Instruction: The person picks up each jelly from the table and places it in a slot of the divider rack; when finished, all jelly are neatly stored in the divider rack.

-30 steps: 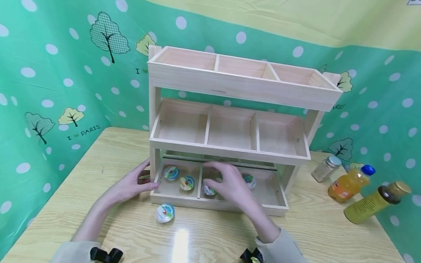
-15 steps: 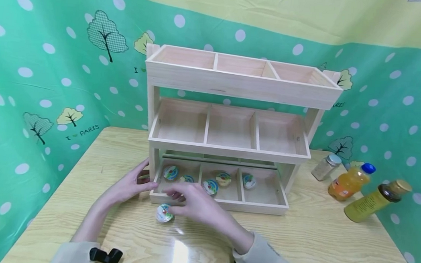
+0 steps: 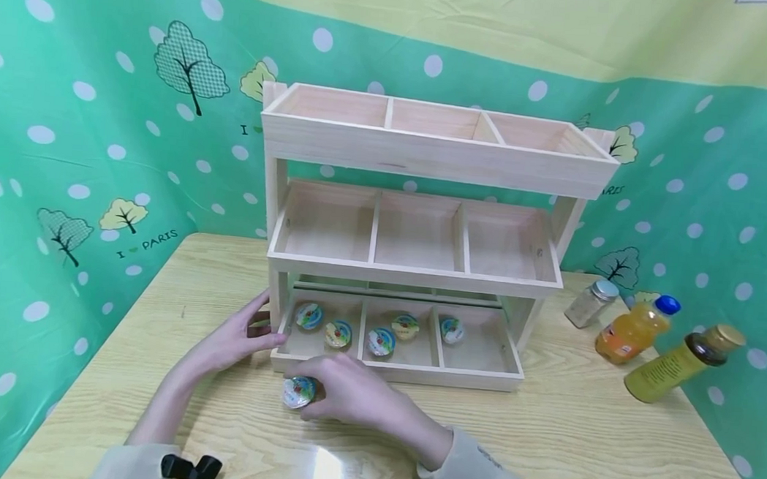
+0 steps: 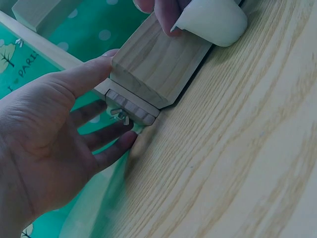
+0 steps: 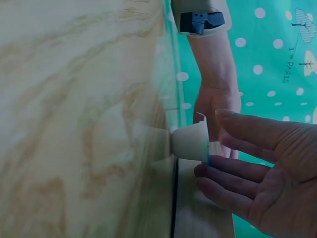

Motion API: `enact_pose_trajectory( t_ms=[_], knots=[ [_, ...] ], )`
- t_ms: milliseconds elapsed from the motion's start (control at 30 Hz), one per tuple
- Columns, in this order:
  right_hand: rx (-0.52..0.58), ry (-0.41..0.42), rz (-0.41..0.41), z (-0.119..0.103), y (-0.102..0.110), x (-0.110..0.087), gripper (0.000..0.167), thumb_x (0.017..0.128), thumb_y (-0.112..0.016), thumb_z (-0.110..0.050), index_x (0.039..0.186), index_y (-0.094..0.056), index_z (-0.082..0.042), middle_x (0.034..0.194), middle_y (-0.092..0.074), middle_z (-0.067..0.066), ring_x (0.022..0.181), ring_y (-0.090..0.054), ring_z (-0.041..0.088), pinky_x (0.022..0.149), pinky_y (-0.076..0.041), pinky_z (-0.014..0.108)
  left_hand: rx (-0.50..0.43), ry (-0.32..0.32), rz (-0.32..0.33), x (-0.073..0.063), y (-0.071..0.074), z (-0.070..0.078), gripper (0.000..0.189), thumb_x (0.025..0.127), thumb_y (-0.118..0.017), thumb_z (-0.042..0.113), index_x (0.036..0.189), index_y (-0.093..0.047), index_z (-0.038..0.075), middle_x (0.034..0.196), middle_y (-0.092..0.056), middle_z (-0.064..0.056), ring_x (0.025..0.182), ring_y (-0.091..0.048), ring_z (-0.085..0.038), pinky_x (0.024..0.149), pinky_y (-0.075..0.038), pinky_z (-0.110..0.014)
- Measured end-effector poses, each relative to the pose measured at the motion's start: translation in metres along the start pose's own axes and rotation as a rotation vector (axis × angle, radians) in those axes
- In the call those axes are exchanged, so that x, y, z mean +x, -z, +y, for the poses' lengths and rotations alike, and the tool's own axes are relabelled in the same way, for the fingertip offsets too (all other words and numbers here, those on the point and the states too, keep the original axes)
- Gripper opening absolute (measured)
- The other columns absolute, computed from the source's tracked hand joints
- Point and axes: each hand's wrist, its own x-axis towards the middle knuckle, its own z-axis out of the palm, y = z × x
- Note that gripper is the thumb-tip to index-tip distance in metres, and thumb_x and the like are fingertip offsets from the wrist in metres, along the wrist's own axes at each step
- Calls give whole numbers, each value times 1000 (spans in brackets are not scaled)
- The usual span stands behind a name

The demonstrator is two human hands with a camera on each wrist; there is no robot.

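Observation:
A small jelly cup (image 3: 299, 392) with a printed foil lid stands upright on the table before the rack's bottom tier. Above and around it is my right hand (image 3: 354, 395). In the right wrist view, fingertips (image 5: 199, 171) reach the lid's edge of the white cup (image 5: 190, 141), while the thumb lies apart from it. My left hand (image 3: 232, 340) rests at the left end of the wooden rack (image 3: 408, 270). Its thumb touches the tray's front corner, its other fingers spread loosely beside the post in the left wrist view. Several similar cups (image 3: 381, 342) sit in the bottom tier's compartments.
At the table's right lie a glass shaker (image 3: 590, 303) with a metal cap, an orange drink bottle (image 3: 635, 332) with a blue cap and a yellow-green bottle (image 3: 672, 367). Behind the rack hangs a green dotted curtain (image 3: 99, 141).
My right hand has moved left and down from the bottom tier's middle compartment to the cup on the table. The left hand keeps its place at the rack's end.

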Motion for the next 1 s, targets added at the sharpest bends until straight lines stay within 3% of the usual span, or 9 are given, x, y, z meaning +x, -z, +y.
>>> enact_pose_trajectory(
  t_ms=[67, 133, 267, 333, 400, 700, 900, 1000],
  knots=[
    [-6, 2, -9, 1, -2, 1, 55, 84, -85, -19, 135, -68, -16, 130, -74, -3, 58, -48, -6, 60, -46, 7, 1, 3, -1, 0, 0, 0, 94, 98, -71, 22, 167, -8, 28, 169, -18, -27, 140, -42, -60, 112, -45, -66],
    [-11, 6, -13, 1, -4, 2, 53, 84, -85, -19, 135, -68, -16, 132, -73, -2, 62, -52, -6, 65, -47, 6, 3, 4, 0, -1, 0, 0, 94, 98, -71, 22, 167, -8, 28, 169, -19, -27, 140, -43, -60, 112, -45, -66],
    [-36, 20, -11, 4, -7, 5, 52, 84, -85, -20, 134, -69, -16, 133, -72, -2, 94, -68, -2, 86, -53, 9, 8, 7, 1, -1, 1, 1, 94, 98, -71, 21, 167, -8, 26, 169, -20, -28, 140, -43, -60, 112, -45, -66],
    [-45, 21, -15, 5, -8, 6, 52, 84, -86, -22, 133, -70, -16, 133, -72, -3, 111, -69, 3, 94, -53, 13, 10, 9, 1, -1, 0, 1, 94, 98, -71, 22, 167, -8, 26, 169, -20, -28, 140, -43, -60, 111, -46, -66],
    [-50, 19, -21, 6, -9, 7, 53, 83, -87, -22, 133, -70, -16, 133, -72, -3, 117, -68, 6, 97, -54, 15, 11, 10, 1, 0, 0, 0, 94, 98, -71, 22, 167, -8, 27, 169, -19, -28, 140, -42, -61, 111, -46, -66],
    [-66, 15, -31, 7, -13, 9, 53, 79, -89, -23, 129, -72, -18, 126, -75, -5, 110, -68, 3, 92, -53, 12, 7, 9, 7, 0, 0, -1, 94, 98, -71, 21, 167, -9, 26, 169, -19, -28, 141, -42, -61, 112, -45, -67],
    [-17, 14, -34, 7, -9, 6, 50, 80, -89, -23, 128, -73, -18, 126, -75, -6, 111, -66, 1, 92, -52, 12, 32, 16, 9, -1, 0, 0, 94, 97, -71, 23, 167, -9, 26, 169, -19, -28, 140, -44, -60, 111, -46, -67],
    [23, 19, -37, 7, -4, 3, 49, 81, -89, -23, 128, -73, -19, 123, -75, -7, 100, -65, -2, 85, -52, 9, 33, 19, 10, -1, 0, 0, 94, 97, -71, 23, 167, -9, 26, 169, -19, -28, 140, -43, -60, 111, -46, -67]
  ],
)
